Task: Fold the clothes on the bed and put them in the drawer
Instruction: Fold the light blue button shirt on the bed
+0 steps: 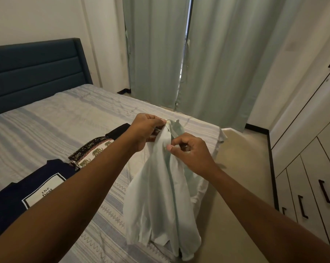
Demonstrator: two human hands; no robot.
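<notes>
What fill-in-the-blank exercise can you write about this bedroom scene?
1. The left hand and right hand pinch a pale ____ shirt.
2. The garment beside the T-shirt shows printed ____.
3. The cabinet handles are ____.
Missing words: green; elephants; black.

A: Wall finish?
B: Plain white wall (37, 18), with black skirting (257, 127) at floor level.
A: Furniture?
B: A bed (56, 114) with a pale striped cover and a dark blue padded headboard (37, 73). On the right, a white wardrobe (312, 139) with black bar handles (326, 192).
A: Window and light?
B: Pale green curtains (226, 63), drawn; daylight enters through a narrow gap (187, 35). The floor (242, 158) is beige.
</notes>
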